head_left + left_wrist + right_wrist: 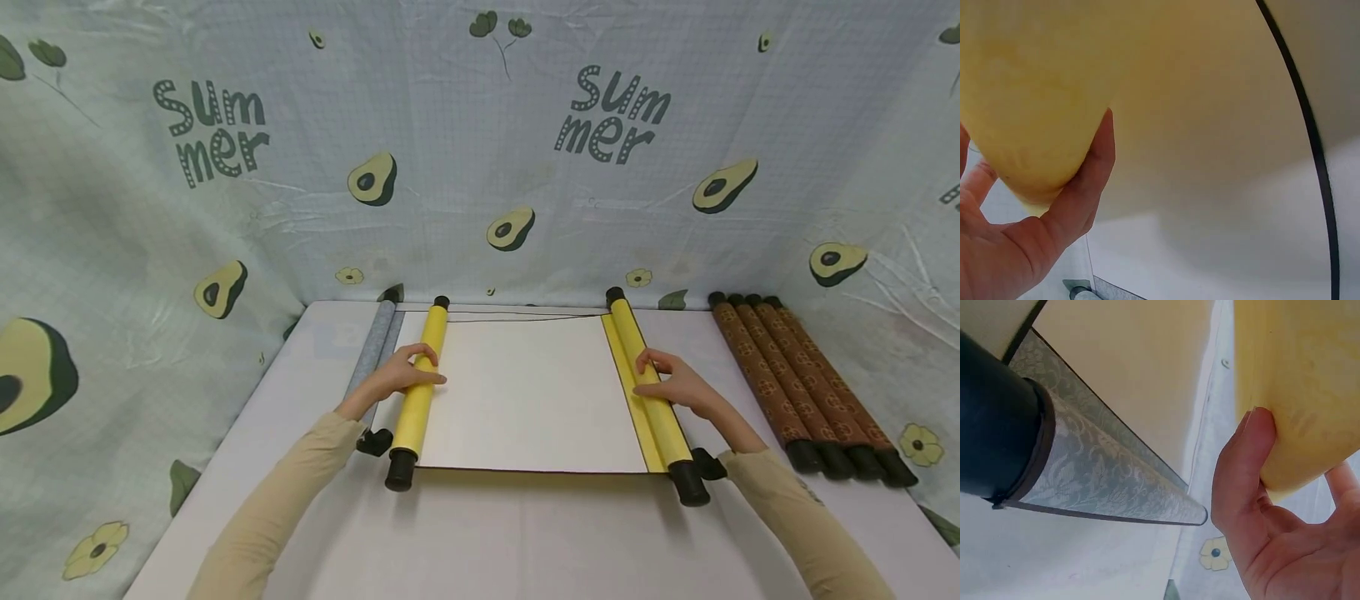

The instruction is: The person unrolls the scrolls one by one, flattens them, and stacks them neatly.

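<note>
The left hand [401,375] curls its fingers over the left yellow roller [417,387] of a partly unrolled scroll, and the right hand [675,383] grips the right yellow roller [651,392] the same way. The blank cream sheet [528,396] lies flat between both rollers on the white table [480,542]. A grey rolled scroll [372,348] lies just left; four brown rolled scrolls [802,375] lie to the right.
</note>
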`<state>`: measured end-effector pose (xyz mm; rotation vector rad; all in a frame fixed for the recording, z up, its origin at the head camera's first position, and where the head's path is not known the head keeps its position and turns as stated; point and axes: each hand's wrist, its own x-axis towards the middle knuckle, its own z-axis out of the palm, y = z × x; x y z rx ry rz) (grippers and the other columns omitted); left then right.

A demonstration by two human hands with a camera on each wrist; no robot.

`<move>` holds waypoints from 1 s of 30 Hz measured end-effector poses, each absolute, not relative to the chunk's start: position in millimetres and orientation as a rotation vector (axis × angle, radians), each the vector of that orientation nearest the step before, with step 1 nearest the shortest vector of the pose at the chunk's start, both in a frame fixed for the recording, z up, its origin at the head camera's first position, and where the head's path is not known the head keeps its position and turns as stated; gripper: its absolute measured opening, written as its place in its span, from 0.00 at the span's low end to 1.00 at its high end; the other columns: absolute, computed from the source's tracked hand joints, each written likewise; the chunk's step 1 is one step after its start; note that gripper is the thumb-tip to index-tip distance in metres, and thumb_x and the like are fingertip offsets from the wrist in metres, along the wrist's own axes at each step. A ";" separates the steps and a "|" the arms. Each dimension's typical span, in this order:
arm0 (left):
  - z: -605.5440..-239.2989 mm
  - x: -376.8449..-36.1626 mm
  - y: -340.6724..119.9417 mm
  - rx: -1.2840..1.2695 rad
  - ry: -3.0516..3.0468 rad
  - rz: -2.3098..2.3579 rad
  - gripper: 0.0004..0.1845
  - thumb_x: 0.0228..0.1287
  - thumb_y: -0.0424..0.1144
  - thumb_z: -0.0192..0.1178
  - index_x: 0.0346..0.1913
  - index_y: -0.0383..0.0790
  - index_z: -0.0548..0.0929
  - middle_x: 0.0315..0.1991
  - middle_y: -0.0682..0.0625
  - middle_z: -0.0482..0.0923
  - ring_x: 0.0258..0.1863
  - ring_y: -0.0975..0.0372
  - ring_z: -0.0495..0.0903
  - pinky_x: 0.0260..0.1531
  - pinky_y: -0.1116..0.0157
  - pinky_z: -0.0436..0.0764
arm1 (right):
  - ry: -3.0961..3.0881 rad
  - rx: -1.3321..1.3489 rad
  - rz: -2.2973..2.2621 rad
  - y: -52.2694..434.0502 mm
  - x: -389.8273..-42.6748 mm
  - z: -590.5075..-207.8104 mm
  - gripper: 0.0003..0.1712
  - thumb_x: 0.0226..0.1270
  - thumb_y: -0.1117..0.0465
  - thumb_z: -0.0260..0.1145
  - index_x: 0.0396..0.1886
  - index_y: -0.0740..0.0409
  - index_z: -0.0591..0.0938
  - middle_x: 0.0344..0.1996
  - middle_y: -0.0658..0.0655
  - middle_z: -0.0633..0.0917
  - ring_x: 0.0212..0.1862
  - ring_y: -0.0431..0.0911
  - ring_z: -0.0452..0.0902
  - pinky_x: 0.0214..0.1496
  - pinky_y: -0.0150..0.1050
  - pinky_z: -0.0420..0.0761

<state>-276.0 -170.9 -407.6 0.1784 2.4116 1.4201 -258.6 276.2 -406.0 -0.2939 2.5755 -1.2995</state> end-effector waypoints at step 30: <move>-407.9 -274.7 -180.6 0.198 2.433 1.409 0.17 0.51 0.38 0.64 0.37 0.36 0.67 0.39 0.41 0.64 0.21 0.59 0.69 0.17 0.68 0.70 | 2.648 -0.281 -1.226 291.6 -252.5 -406.2 0.16 0.56 0.60 0.61 0.40 0.61 0.68 0.49 0.69 0.67 0.31 0.48 0.70 0.26 0.38 0.73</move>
